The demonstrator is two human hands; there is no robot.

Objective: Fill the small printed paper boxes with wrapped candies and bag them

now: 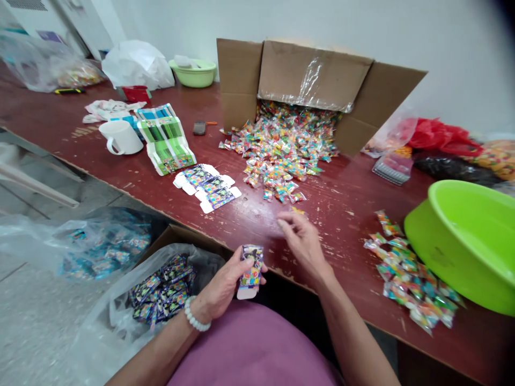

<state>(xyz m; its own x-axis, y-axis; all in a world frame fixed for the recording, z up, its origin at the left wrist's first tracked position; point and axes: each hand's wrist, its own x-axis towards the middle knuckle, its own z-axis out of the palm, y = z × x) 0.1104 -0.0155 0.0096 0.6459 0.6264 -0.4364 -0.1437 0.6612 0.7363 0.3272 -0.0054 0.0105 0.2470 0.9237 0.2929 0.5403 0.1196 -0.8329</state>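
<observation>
A small purple printed box (251,266) with a white flap at its lower end is held in my left hand (233,276), thumb on its front, at the table's front edge. My right hand (301,238) hovers over the tabletop to the right, fingers curled with thumb and index close together; whether anything is between them is too small to tell. Just beyond its fingertips lies a small yellow piece (296,210). Farther back, many wrapped candies (281,145) spill from an open cardboard box (314,75). Flat purple box blanks (209,186) lie left of the candies.
Green printed sheets (167,140) and a white mug (121,137) stand at the left on the red table (346,214). A lime-green basin (454,252) is at right beside more wrapped candies (414,279). Below the edge, a plastic-lined carton holds filled purple boxes (163,292).
</observation>
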